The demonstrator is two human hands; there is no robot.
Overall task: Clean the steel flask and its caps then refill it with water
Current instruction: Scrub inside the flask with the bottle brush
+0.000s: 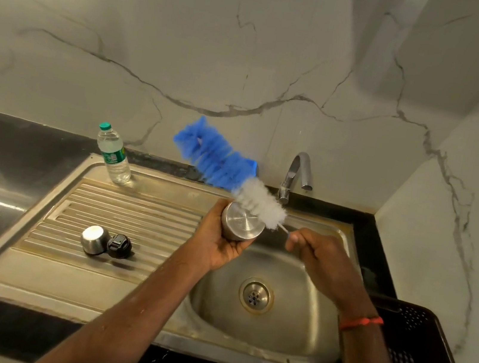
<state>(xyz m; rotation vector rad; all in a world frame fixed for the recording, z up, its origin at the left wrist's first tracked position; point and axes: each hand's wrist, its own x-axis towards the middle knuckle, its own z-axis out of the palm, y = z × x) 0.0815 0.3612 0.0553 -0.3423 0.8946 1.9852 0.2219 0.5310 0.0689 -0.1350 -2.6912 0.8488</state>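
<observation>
My left hand [217,242] grips the steel flask [242,222] over the sink basin [288,321], its flat bottom turned toward me. My right hand [318,258] pinches the thin wire handle of a long bottle brush [227,168] with blue and white bristles. The brush slants up to the left behind the flask, and its white bristles touch the flask's far edge. On the ribbed drainboard [120,209] lie a steel cap [94,239] and a black inner cap [119,245], side by side. The flask's mouth is hidden.
A plastic water bottle [113,155] with a green cap stands at the drainboard's back edge. The chrome tap [295,174] rises behind the basin; no water is visible. A dark perforated crate [424,352] sits at the right. The black countertop [1,150] extends left.
</observation>
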